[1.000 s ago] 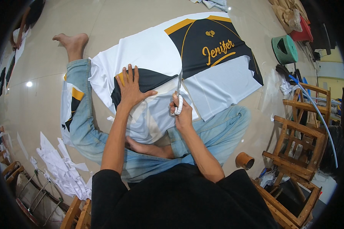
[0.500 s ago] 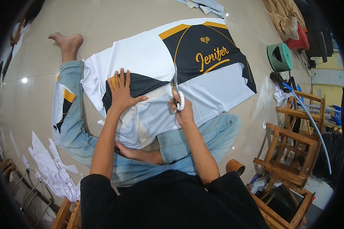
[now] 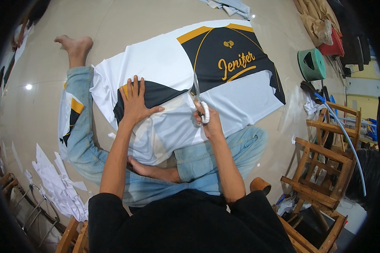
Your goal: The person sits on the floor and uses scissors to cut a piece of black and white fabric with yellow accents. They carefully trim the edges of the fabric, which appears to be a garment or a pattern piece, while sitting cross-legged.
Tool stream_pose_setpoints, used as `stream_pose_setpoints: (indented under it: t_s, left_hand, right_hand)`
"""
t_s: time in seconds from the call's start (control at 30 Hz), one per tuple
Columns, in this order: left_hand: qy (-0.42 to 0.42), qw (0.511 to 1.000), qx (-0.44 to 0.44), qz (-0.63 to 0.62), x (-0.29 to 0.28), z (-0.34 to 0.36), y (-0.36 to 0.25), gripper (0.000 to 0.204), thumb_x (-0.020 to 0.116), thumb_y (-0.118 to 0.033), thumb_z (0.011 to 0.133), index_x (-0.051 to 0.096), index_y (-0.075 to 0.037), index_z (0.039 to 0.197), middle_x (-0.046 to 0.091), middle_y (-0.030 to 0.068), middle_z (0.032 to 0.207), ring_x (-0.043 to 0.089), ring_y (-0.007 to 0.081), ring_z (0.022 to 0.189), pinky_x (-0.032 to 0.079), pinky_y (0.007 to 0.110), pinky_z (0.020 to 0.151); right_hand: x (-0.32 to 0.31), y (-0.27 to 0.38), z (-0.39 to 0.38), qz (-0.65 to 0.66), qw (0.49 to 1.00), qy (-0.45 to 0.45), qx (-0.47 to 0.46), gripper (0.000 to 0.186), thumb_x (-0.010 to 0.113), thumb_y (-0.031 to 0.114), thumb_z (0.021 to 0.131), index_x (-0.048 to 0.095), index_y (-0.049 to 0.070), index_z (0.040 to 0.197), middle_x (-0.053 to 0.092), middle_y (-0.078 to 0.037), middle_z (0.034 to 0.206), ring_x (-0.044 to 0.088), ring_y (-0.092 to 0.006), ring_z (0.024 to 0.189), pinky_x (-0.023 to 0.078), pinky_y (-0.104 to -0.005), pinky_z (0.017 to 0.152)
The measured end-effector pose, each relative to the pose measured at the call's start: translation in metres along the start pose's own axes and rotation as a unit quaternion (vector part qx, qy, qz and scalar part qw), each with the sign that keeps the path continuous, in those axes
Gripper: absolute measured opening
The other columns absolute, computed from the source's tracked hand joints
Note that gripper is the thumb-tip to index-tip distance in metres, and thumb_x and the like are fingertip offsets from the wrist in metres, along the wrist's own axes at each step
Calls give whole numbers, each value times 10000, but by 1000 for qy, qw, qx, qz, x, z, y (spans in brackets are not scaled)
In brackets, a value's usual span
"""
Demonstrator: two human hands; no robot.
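A large sheet of white fabric (image 3: 145, 59) lies spread on the floor before me, with a printed black panel (image 3: 207, 55) edged in yellow and marked with yellow lettering. My left hand (image 3: 135, 105) presses flat on it with fingers spread, over a smaller black printed piece (image 3: 162, 93). In my right hand (image 3: 210, 120) is a pair of scissors (image 3: 204, 113) whose handle is wrapped in white. Their blades point away from me, at the lower left edge of the black panel. The near part of the cloth drapes against my folded leg.
White fabric scraps (image 3: 57, 181) lie in a heap at the left. A cut printed piece (image 3: 74, 111) rests by my left leg. To the right stand wooden stool frames (image 3: 325, 156), a green round container (image 3: 311, 65) and a small brown cylinder (image 3: 259, 185). More cloth (image 3: 230, 7) lies at the far edge.
My right hand has shifted slightly right and nearer to me with the scissors. My left hand keeps its place on the cloth.
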State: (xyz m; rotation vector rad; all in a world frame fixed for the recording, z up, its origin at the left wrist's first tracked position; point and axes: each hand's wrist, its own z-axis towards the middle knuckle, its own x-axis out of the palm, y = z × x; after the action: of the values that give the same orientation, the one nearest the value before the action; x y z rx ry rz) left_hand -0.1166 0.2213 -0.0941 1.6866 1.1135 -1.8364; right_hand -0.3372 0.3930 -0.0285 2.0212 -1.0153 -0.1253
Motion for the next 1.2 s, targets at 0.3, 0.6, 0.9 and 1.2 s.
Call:
stream_pose_setpoints:
  t_s: [0.3, 0.6, 0.9, 1.2]
  left_hand:
    - [-107, 986, -115, -52, 0, 9, -65, 923, 477, -658, 936, 208, -47, 1574, 110, 192, 1650, 35, 409, 1520, 1, 649, 1170]
    - [-133, 977, -165, 30, 22, 10, -59, 803, 446, -593, 978, 270, -75, 1566, 175, 153, 1645, 74, 359, 1527, 13, 622, 1186]
    - [-140, 976, -162, 34, 20, 11, -62, 782, 477, -548, 981, 254, -86, 1571, 192, 153, 1640, 111, 361, 1521, 56, 629, 1185]
    - [-129, 977, -167, 33, 15, 14, -65, 764, 477, -530, 980, 294, -59, 1553, 212, 160, 1632, 126, 374, 1515, 59, 623, 1186]
  right_hand:
    - [-8, 22, 27, -17, 999, 31, -1, 363, 769, 252, 879, 689, -5, 1124, 609, -20, 674, 508, -57, 513, 368, -192, 465]
    - [-14, 34, 37, -82, 996, 41, 5, 396, 765, 237, 888, 675, -12, 1183, 595, -8, 691, 498, -48, 534, 357, -173, 481]
    - [-16, 35, 41, -107, 993, 39, 0, 432, 787, 228, 867, 671, -19, 1203, 598, -8, 665, 509, -46, 518, 367, -183, 462]
    - [-17, 56, 68, -124, 990, 61, 6, 417, 802, 223, 846, 694, -28, 1162, 604, -15, 639, 522, -55, 494, 351, -187, 438]
